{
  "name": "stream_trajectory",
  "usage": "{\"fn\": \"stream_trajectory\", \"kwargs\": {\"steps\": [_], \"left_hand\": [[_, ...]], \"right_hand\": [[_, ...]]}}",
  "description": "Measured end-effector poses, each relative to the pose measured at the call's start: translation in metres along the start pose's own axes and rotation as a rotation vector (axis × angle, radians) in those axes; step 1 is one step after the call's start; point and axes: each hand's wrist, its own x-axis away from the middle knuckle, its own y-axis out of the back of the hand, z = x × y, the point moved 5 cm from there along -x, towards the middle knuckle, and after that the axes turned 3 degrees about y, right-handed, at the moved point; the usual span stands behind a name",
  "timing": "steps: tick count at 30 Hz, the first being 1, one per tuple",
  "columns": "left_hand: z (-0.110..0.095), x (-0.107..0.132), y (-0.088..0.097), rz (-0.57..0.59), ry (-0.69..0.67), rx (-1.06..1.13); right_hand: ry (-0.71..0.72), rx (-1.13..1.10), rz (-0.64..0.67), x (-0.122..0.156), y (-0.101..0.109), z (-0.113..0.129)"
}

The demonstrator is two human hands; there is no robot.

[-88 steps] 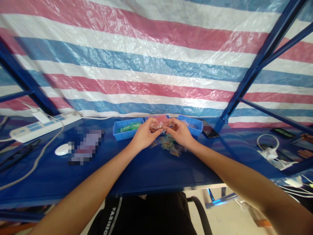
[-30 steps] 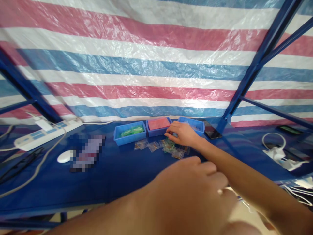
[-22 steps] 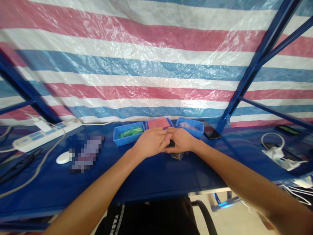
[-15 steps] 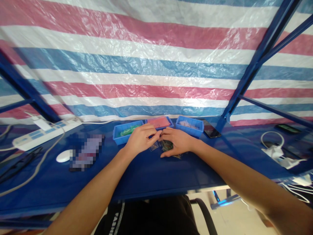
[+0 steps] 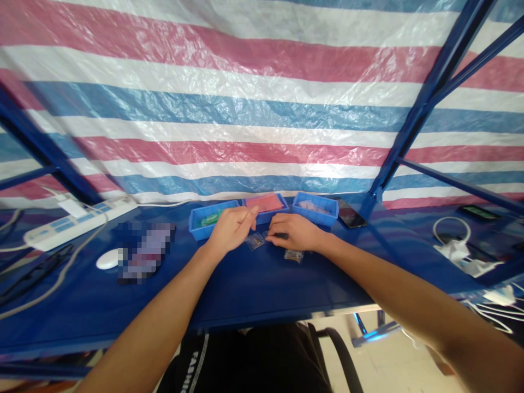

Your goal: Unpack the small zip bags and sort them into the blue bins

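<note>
Hands meet at the middle of the blue table (image 5: 254, 284), just in front of three blue trays. We see the left hand (image 5: 231, 229) knuckles up, its fingers loosely curled and the forefinger stretched toward the near wall of the middle tray (image 5: 262, 218), which holds something red. We cannot tell whether anything is pinched under that hand. The right hand (image 5: 295, 232) lies palm down just beside it, fingers bent narrow over a dark item (image 5: 279, 236) on the table, and we cannot tell whether it grips or only presses. Between the two hands a clear packet (image 5: 256, 240) lies flat on the table, near both. A second packet (image 5: 293, 255) lies just on the near side of the right hand. The left tray (image 5: 197, 232) carries green contents behind the left hand, and the right tray (image 5: 317, 219) holds pale packets. Beside that tray we note a phone (image 5: 350, 214). Well off to the left sit a white mouse (image 5: 107, 259) and a power strip (image 5: 69, 224), all before a striped tarp (image 5: 245, 109)
</note>
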Motion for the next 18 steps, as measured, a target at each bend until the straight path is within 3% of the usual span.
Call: {"fn": "stream_trajectory", "kwargs": {"steps": [2,5,10,14,18], "left_hand": [[0.006,0.001,0.002,-0.024,0.05,0.107],[0.006,0.002,0.002,-0.021,-0.008,0.224],[-0.004,0.0,0.003,-0.05,-0.043,0.253],[-0.002,0.0,-0.009,0.004,0.052,0.212],[0.003,0.0,-0.024,0.034,0.087,0.303]], "right_hand": [[-0.05,-0.059,-0.073,0.0,0.004,-0.003],[-0.155,-0.144,-0.177,0.001,0.008,-0.01],[-0.352,-0.261,-0.367,0.005,0.013,-0.024],[-0.457,-0.421,-0.447,0.007,0.012,-0.03],[-0.514,-0.523,-0.485,0.007,0.011,-0.033]]}}
